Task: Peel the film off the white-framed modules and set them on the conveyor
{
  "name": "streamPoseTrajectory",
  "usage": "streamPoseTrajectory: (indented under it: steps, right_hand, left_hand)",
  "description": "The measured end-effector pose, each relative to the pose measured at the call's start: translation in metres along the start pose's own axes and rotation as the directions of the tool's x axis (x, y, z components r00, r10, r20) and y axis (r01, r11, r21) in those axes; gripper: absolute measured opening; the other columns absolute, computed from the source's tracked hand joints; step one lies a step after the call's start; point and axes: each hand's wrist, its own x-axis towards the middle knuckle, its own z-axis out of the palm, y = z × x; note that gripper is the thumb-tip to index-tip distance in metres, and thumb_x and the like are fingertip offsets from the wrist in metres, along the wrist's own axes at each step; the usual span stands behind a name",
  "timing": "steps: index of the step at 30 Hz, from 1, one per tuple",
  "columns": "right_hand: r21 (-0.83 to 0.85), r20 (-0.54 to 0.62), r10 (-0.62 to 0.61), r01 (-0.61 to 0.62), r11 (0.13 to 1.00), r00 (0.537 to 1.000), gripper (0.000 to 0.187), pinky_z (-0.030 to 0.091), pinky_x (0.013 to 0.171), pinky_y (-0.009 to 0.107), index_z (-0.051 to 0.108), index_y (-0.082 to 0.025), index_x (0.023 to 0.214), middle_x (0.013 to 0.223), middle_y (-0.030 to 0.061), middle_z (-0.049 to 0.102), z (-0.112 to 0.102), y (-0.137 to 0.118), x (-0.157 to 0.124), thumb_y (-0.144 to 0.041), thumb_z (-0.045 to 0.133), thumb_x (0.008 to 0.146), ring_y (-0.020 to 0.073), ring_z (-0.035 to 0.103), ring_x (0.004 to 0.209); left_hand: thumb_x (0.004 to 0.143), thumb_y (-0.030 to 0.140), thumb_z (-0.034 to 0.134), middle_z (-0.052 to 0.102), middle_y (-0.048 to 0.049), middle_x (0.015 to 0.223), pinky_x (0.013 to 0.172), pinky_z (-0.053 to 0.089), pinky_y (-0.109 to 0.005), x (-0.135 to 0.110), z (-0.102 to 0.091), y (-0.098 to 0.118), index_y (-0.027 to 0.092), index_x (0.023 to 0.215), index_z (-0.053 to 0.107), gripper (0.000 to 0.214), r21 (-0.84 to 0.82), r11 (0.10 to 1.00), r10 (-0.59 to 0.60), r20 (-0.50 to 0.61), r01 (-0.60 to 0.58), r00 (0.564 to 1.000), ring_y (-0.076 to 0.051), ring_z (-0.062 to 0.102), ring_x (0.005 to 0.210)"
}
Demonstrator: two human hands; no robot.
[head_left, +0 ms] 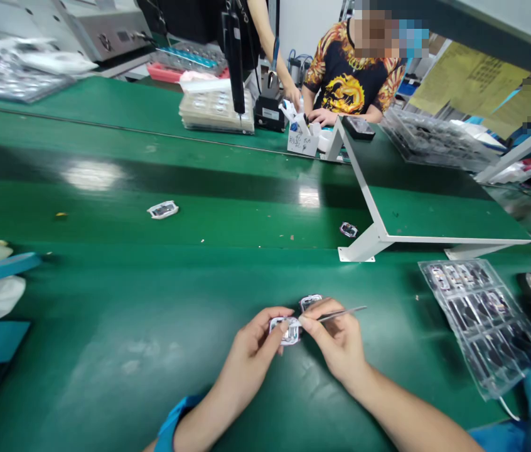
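Note:
My left hand point(251, 348) pinches a small white square part point(285, 331) just above the green bench point(105, 351). My right hand point(338, 339) is closed on metal tweezers point(343, 312), whose shaft points right, and its fingertips touch the same part. A second small white part point(311, 302) lies on the bench just behind my right hand.
A clear blister tray point(482, 323) of small dark parts lies to the right. A white metal shelf stand point(373, 242) rises behind it. Two loose parts point(162, 209) point(348, 229) sit on the conveyor belt. Across the belt a person in a patterned shirt point(350, 78) works beside stacked trays point(216, 110).

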Motion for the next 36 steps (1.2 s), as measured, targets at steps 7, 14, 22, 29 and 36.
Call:
streamPoseTrajectory:
  steps: [7,14,22,29,36]
  right_hand:
    - [-0.072,0.018,-0.07,0.071,0.995,0.997,0.005,0.051,0.08,0.037,0.071,-0.024,0.084,0.08,0.0037,0.071,-0.001,-0.002,-0.001,-0.019,0.072,0.082,0.0213,0.066,0.08]
    - [0.062,0.052,0.039,-0.042,0.997,0.998,0.004,0.05,0.086,0.037,0.071,-0.026,0.083,0.08,0.0019,0.072,-0.004,0.001,0.002,-0.025,0.074,0.081,0.0216,0.065,0.086]
    - [0.013,0.066,0.117,-0.118,0.993,0.991,0.007,0.05,0.084,0.037,0.072,-0.025,0.077,0.078,0.002,0.071,-0.003,0.001,0.004,-0.031,0.076,0.077,0.0225,0.064,0.086]
    - [-0.009,0.019,0.141,-0.14,0.99,0.99,0.007,0.05,0.082,0.034,0.071,-0.025,0.081,0.079,0.0022,0.072,-0.004,0.001,0.003,-0.031,0.074,0.079,0.0219,0.064,0.087]
    - [0.025,0.012,0.168,-0.169,0.985,0.986,0.006,0.049,0.076,0.031,0.071,-0.024,0.078,0.078,0.0013,0.071,-0.004,0.004,0.003,-0.029,0.075,0.078,0.02,0.064,0.081]
  left_hand:
    - [0.074,0.044,0.068,0.059,0.0019,0.069,0.056,0.04,-0.023,-0.002,0.001,0.005,0.017,0.094,0.068,0.033,-0.064,0.991,-0.119,-0.02,0.118,0.993,-0.012,0.05,0.058]
    - [0.08,0.044,0.062,0.064,-0.0038,0.076,0.056,0.038,-0.025,-0.005,-0.002,0.008,0.014,0.099,0.069,0.036,-0.188,0.965,-0.177,0.037,0.181,0.984,-0.015,0.052,0.063]
    - [0.081,0.039,0.062,0.062,-0.0011,0.072,0.056,0.038,-0.025,-0.007,0.0,0.009,0.016,0.095,0.07,0.029,-0.164,0.97,-0.17,0.066,0.179,0.983,-0.014,0.052,0.061]
    - [0.08,0.035,0.061,0.064,-0.0022,0.077,0.057,0.04,-0.026,-0.007,0.0,0.007,0.017,0.098,0.069,0.027,-0.101,0.991,-0.087,0.069,0.094,0.994,-0.015,0.053,0.064]
    - [0.081,0.034,0.059,0.066,-0.0023,0.081,0.06,0.042,-0.026,-0.007,-0.001,0.001,0.018,0.101,0.067,0.026,-0.018,0.999,-0.033,0.106,0.035,0.994,-0.016,0.054,0.066]
